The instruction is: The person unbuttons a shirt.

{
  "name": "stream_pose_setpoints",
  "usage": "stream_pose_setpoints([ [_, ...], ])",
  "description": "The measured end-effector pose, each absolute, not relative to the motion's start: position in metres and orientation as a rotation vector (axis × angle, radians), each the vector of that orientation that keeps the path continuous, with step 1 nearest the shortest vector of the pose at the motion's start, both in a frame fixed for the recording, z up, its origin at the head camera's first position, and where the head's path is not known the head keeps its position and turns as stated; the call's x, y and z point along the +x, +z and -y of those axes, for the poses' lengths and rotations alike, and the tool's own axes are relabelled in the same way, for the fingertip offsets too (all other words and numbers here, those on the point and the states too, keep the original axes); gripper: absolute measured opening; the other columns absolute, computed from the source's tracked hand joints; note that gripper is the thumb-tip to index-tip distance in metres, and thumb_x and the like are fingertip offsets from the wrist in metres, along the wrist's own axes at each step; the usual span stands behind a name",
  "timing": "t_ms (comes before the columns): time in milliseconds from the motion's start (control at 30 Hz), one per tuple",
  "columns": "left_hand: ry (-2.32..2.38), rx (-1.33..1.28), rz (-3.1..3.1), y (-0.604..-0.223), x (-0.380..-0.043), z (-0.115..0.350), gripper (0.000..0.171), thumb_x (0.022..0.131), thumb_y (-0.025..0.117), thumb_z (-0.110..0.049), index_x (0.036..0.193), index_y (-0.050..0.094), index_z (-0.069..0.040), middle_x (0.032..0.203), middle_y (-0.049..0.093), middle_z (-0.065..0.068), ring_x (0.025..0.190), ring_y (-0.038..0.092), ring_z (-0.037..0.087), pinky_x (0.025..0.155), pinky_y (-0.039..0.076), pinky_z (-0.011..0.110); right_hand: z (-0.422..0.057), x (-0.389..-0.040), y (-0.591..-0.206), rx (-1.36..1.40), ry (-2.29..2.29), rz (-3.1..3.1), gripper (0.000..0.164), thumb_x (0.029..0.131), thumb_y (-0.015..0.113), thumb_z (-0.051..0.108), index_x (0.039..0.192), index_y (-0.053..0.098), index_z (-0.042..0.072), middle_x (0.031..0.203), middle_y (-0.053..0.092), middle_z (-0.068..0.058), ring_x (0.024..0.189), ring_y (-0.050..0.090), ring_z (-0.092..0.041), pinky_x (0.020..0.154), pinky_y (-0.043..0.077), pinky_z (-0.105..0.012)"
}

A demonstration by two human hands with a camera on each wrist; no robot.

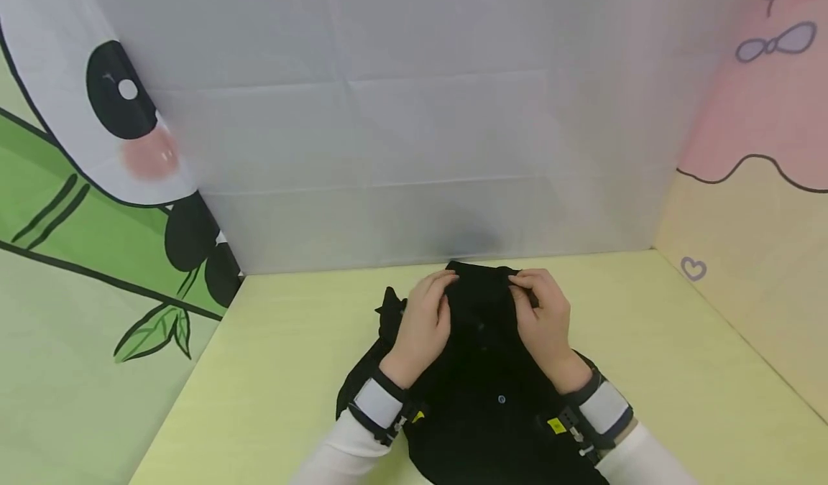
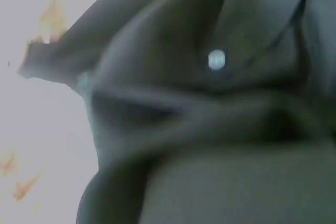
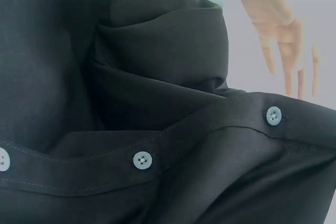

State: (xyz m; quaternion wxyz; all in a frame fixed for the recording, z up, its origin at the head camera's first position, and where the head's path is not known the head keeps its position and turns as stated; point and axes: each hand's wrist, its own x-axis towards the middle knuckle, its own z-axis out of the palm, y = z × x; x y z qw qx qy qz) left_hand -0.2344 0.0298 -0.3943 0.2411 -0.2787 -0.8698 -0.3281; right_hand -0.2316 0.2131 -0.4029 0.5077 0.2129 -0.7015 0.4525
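Note:
A black button-up shirt (image 1: pixel 479 370) lies bunched on the table, its upper edge lifted in a stiff band that looks like the collar (image 1: pixel 481 275). At the left end of that band, my left hand (image 1: pixel 423 323) pinches the cloth between thumb and fingers. My right hand (image 1: pixel 543 316) grips the opposite end the same way. Pale buttons (image 3: pixel 142 160) run along the placket in the right wrist view, where part of a hand (image 3: pixel 273 19) shows at upper right. Blurred dark folds fill most of the left wrist view, with one button (image 2: pixel 216 60) visible.
The pale yellow table (image 1: pixel 278 370) reaches back to a grey-white curtain (image 1: pixel 388 133). Printed cartoon panels stand on both sides, a green one (image 1: pixel 97 255) at left and a pink and cream one (image 1: pixel 757 205) at right. A dark sleeve-like fold (image 1: pixel 391 312) sticks out left of the shirt.

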Motion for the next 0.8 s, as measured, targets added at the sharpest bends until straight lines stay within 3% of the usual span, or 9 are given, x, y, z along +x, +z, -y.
stream_pose_setpoints([
  [67,-0.954,-0.882,2.403,-0.396,-0.231,-0.036,0.033,0.094,0.042,0.003,0.124,0.053,-0.003,0.125,0.057,0.011,0.118,0.053,0.023,0.099,0.044,0.036,-0.213,-0.234,-0.400,0.517,1.091,1.687,0.018,0.075,0.060,-0.020,0.084,0.065,-0.006,0.079,0.059,-0.017,0.069,0.052,-0.021,0.062,0.038,-0.015],
  [200,-1.069,-0.941,2.553,-0.408,-0.229,-0.042,0.030,0.096,0.042,-0.002,0.122,0.056,-0.006,0.121,0.061,0.008,0.114,0.058,0.018,0.096,0.047,0.031,-0.213,-0.238,-0.396,0.527,1.102,1.685,0.017,0.076,0.060,-0.020,0.083,0.065,-0.006,0.080,0.059,-0.017,0.070,0.053,-0.023,0.064,0.040,-0.012],
  [467,-0.999,-0.965,2.623,-0.420,-0.234,-0.048,0.022,0.091,0.056,-0.008,0.111,0.066,-0.005,0.110,0.067,0.008,0.101,0.064,0.018,0.088,0.051,0.028,-0.215,-0.242,-0.397,0.543,1.108,1.714,0.016,0.075,0.060,-0.020,0.082,0.064,-0.006,0.081,0.060,-0.018,0.072,0.055,-0.023,0.068,0.041,-0.006],
  [800,-1.007,-0.881,2.545,-0.428,-0.243,-0.049,0.013,0.085,0.063,-0.004,0.093,0.072,-0.007,0.093,0.071,0.004,0.086,0.067,0.015,0.078,0.053,0.025,-0.222,-0.249,-0.400,0.480,1.080,1.816,0.014,0.079,0.061,-0.014,0.089,0.064,-0.005,0.088,0.062,-0.018,0.074,0.056,-0.023,0.065,0.042,-0.012],
])
